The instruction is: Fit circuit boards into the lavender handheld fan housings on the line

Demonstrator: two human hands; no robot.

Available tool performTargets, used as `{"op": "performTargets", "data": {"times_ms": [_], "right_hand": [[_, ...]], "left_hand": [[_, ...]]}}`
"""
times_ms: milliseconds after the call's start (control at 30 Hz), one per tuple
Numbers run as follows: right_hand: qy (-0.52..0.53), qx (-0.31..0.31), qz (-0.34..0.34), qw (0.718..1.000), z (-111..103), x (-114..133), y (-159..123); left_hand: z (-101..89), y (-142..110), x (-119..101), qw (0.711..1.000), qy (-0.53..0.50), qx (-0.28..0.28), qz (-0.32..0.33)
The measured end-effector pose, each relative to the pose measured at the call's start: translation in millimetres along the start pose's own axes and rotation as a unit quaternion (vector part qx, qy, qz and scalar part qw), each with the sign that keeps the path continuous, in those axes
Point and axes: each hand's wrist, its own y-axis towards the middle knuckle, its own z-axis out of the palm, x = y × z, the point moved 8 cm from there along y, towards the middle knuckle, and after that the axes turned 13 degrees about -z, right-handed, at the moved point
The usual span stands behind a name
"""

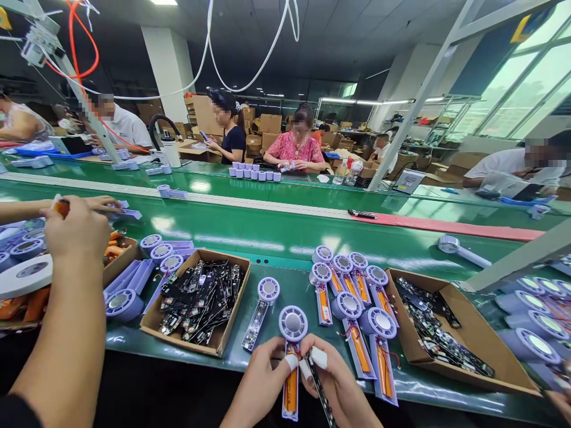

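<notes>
At the front edge of the bench, my left hand (262,375) is closed on the neck of a lilac handheld fan (293,324). Its handle lies open and shows an orange battery (291,389) inside. My right hand (336,380) pinches a narrow black circuit board (320,389) close beside the handle, with white wraps on its fingertips. A white wrap also covers my left thumb. Fine wires run between the fingers at the neck, and their ends are hidden. Just behind stands another fan (268,290) with a board in its handle.
Boards fill a cardboard box (223,351) on the left; a second box (482,386) on the right holds more. Several battery-fitted fans (348,306) lie between. A co-worker's arm (78,297) reaches in at left. Beyond runs a green conveyor (250,223); a metal post (419,95) slants up at right.
</notes>
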Motion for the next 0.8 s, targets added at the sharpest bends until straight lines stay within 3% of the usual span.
{"op": "performTargets", "data": {"times_ms": [100,200,333,633,800], "right_hand": [[-0.021,0.000,-0.023,1.000,0.2,9.6,-0.2],[-0.069,-0.005,-0.041,0.997,2.5,17.9,-0.5],[-0.124,-0.022,-0.054,0.991,-0.2,17.2,-1.6],[-0.142,0.034,-0.077,0.986,12.9,14.9,-1.4],[-0.151,0.039,-0.079,0.985,13.7,15.0,-0.7]], "left_hand": [[5.8,-5.4,0.8,0.993,-0.114,0.033,-0.006],[4.7,-9.4,4.7,0.985,-0.172,0.021,-0.018],[-4.3,-12.3,5.0,0.988,-0.152,-0.013,0.000],[-1.4,-8.2,12.6,0.980,-0.195,0.032,-0.032],[-6.0,-12.8,7.2,0.989,-0.142,-0.051,0.004]]}}
